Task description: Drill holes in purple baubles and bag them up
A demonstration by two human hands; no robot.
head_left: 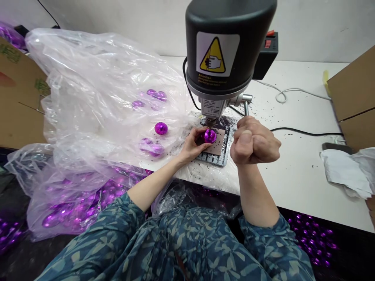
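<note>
1. Left hand [191, 145], near the frame's centre, has thumb and fingers curved partly open around a shiny purple ball [210, 136].
2. Right hand [254, 142], right of centre, is closed in a fist on the lever [246, 108].
3. The ball sits on the board [217, 147] beneath the drill press [222, 19].
4. It looks light, stiff, slippery and perhaps fragile; its sides seem the best hold.
</note>
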